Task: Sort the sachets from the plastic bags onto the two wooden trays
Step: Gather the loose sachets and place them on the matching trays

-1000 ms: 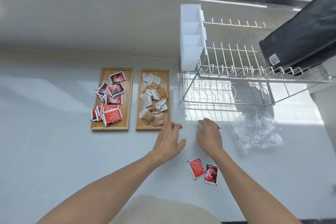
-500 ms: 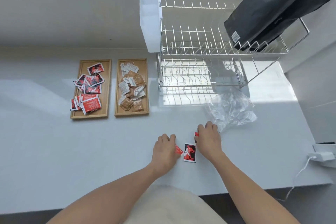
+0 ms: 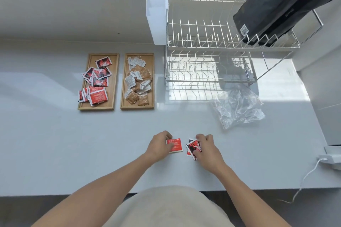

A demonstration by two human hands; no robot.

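Observation:
Two wooden trays sit side by side on the white counter. The left tray (image 3: pixel 115 81) holds several red sachets (image 3: pixel 97 86). The right tray (image 3: pixel 123 97) holds several brown and white sachets (image 3: pixel 137 83). Near the counter's front, my left hand (image 3: pixel 159 145) pinches a red sachet (image 3: pixel 176 145) that lies on the counter. My right hand (image 3: pixel 206 148) grips a small stack of red and black sachets (image 3: pixel 192 148), also at counter level. An empty clear plastic bag (image 3: pixel 238 107) lies crumpled to the right of the hands.
A two-tier wire dish rack (image 3: pixel 212 49) stands behind the bag, with a white plastic caddy (image 3: pixel 156 11) on its left end and a black bag (image 3: pixel 280 3) on top. A white charger with cable (image 3: pixel 330 158) rests at the counter's right edge.
The view pulled back and shifted right. Both hands came back from near the trays to the loose red sachets at the counter's front and closed on them.

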